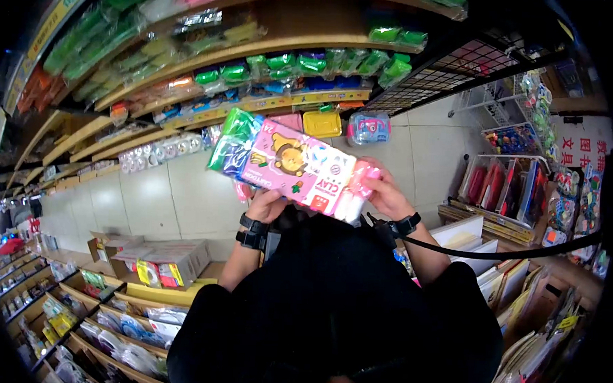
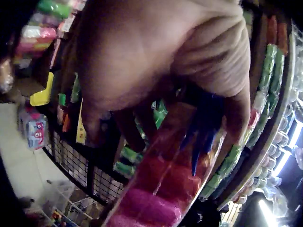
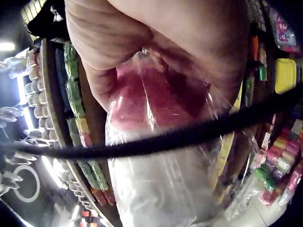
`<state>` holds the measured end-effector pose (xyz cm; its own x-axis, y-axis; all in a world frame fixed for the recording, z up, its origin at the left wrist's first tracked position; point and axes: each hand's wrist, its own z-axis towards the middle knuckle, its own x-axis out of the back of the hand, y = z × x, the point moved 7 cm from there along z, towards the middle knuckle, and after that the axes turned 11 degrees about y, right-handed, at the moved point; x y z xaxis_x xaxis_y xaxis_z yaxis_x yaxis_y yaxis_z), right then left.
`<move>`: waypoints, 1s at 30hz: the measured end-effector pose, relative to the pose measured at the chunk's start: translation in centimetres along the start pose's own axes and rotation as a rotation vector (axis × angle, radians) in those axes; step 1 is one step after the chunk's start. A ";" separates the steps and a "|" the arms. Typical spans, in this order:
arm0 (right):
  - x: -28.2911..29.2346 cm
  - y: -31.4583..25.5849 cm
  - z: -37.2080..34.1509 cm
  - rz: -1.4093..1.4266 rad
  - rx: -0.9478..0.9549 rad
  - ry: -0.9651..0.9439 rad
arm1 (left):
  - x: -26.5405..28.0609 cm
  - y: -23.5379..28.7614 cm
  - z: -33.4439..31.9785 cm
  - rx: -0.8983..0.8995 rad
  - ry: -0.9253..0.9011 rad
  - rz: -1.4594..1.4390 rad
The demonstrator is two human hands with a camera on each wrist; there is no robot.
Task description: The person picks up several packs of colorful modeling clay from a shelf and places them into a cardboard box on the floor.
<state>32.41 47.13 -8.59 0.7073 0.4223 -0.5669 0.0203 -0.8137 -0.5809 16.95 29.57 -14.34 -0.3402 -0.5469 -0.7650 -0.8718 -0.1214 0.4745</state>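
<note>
Both hands hold a clear-wrapped pack of modelling clay in front of the body. Its pink label carries a cartoon animal and the words "CARTOON" and "CLAY". My left hand grips the lower left edge, with the thumb on the label side. Green and blue clay shows at that end, and red and pink blocks of the clay pack line its underside in the left wrist view. At the other end my right hand pinches the wrapper, beside pink and white clay. In the right wrist view the right hand curls round the pink end.
Shelves stacked with bagged clay stand ahead. A yellow container and a blue-pink tub sit on the tiled floor by them. A cardboard box lies at left. A black cable runs right from the right wrist.
</note>
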 end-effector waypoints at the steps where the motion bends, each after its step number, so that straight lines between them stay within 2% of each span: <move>1: 0.7 -0.6 -0.3 -0.063 0.023 0.026 | 0.1 -0.7 0.3 0.004 0.018 -0.015; 2: 1.4 -1.4 -0.6 -0.133 0.048 0.050 | 0.5 -1.0 0.7 0.017 -0.007 0.098; 4: 1.9 -2.4 -1.7 -0.179 0.034 0.068 | 1.5 -1.2 1.1 0.175 0.084 0.580; 5: 2.6 -3.5 -2.1 -0.242 0.125 0.117 | 0.0 0.4 1.4 0.040 0.087 0.803; 6: 3.1 -4.4 -2.8 -0.300 0.212 0.167 | 1.3 -0.4 2.1 0.188 -0.001 0.951; 8: 3.9 -5.3 -3.8 -0.328 0.181 0.207 | 9.9 -1.6 4.0 0.084 0.306 1.117; 10: 5.0 -6.3 -5.1 -0.440 0.248 0.248 | 13.3 -1.1 4.2 0.007 0.437 1.044; 12: 6.7 -6.5 -6.1 -0.473 0.279 0.326 | 18.4 -2.3 5.1 0.002 0.449 1.201; 14: 7.4 -6.2 -6.5 -0.444 0.243 0.367 | 23.4 -4.3 5.7 -0.099 0.605 1.335; 16: 8.4 -5.7 -6.7 -0.457 0.239 0.397 | 20.3 -3.3 4.3 0.122 0.683 1.496; 18: 8.7 -4.7 -6.7 -0.464 0.222 0.414 | 20.0 -4.1 4.4 0.124 0.768 1.547; 19: 8.8 -4.5 -6.8 -0.472 0.225 0.424 | 21.2 -5.4 5.0 0.216 0.756 1.468; 22: 8.8 -3.8 -7.2 -0.491 0.214 0.481 | 21.3 -7.2 6.7 0.177 0.696 1.541; 24: 8.4 -3.4 -7.6 -0.544 0.183 0.512 | 21.5 -8.0 8.4 0.204 0.655 1.477; 26: 8.8 -2.9 -8.0 -0.517 0.174 0.539 | 22.3 -7.7 9.6 0.153 0.805 1.507; 27: 9.6 -2.6 -8.3 -0.509 0.150 0.572 | 23.2 -8.1 9.8 0.200 0.884 1.435; 30: 9.9 -2.0 -9.0 -0.476 0.105 0.612 | 27.5 -11.0 11.8 0.267 0.897 1.204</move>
<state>45.71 49.34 -7.83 0.9038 0.3961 0.1622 0.3737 -0.5455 -0.7502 13.00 25.65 -45.72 -0.6380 -0.5266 0.5618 -0.3111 0.8437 0.4375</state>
